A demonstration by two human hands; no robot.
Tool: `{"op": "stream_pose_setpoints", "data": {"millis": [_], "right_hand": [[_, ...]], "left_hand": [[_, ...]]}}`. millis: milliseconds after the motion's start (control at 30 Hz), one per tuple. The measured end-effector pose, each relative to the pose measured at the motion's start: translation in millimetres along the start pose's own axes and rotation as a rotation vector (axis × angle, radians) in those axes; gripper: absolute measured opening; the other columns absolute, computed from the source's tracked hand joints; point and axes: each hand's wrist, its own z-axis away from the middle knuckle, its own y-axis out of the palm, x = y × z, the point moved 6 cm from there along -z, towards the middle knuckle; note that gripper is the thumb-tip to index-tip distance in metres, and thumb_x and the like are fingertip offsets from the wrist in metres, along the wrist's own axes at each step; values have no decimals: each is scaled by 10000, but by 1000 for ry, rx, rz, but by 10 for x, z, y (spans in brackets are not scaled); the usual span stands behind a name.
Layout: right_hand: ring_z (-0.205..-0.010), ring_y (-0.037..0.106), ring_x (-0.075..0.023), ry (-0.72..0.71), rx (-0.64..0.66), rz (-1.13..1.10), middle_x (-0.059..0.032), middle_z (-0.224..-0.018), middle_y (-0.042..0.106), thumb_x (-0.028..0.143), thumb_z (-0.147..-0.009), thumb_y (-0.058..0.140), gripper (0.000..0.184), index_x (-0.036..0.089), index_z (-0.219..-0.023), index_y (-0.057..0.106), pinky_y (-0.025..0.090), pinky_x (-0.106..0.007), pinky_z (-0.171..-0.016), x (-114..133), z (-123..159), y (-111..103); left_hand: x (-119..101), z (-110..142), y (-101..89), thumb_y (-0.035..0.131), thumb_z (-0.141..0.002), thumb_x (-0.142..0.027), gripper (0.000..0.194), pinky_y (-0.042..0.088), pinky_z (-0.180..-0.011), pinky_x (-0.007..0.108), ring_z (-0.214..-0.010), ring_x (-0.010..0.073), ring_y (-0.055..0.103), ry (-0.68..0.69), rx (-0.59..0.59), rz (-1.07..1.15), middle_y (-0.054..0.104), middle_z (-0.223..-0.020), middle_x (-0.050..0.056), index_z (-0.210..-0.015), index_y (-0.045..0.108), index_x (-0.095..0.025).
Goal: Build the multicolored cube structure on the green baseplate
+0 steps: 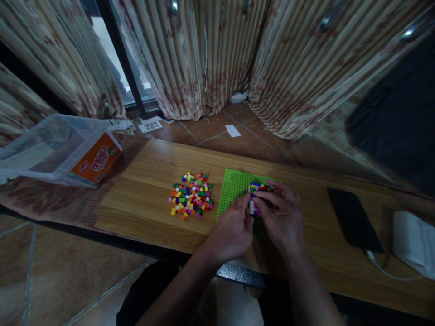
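A multicoloured block of small toy bricks (pixel 252 207) stands on a bright green studded baseplate (pixel 233 184). My left hand (pixel 234 226) has its thumb and fingers closed at the block's left side. From the right, my right hand (pixel 284 216) curls its fingers over the top and far side of the same block. The hands cover much of the block and the plate's right part. Whether a loose brick sits between my fingertips is too small to make out. Left of the plate lies a heap of loose coloured bricks (pixel 192 197).
A clear plastic bin (pixel 57 172) with an orange label stands at the left end of the wooden board (pixel 136 199). On the right lie a black phone (pixel 355 219) with a white cable and a white object (pixel 413 242). Curtains (pixel 204 59) hang beyond the table.
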Motion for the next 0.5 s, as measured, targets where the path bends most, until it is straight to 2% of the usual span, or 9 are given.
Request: {"op": "stream_pose_setpoints", "data": {"millis": [267, 500], "right_hand": [[-1084, 601, -268, -19, -45, -29, -66, -1158, 670, 357, -857, 689, 116, 271, -854, 767, 477, -493, -921, -17, 16, -12], [-1079, 617, -268, -63, -39, -28, -71, -1159, 667, 355, -894, 647, 148, 286, -922, 775, 502, -504, -909, -22, 57, -22]], "left_hand": [[-5, -1, 30, 456, -887, -164, 610, 409, -1145, 442, -1317, 292, 544, -12, 11, -50, 513, -1475, 200, -1489, 398, -81], [10, 12, 72, 419, -893, -149, 611, 435, -1125, 461, -1313, 303, 545, 38, -2, -101, 514, -1469, 203, -1500, 370, -91]]}}
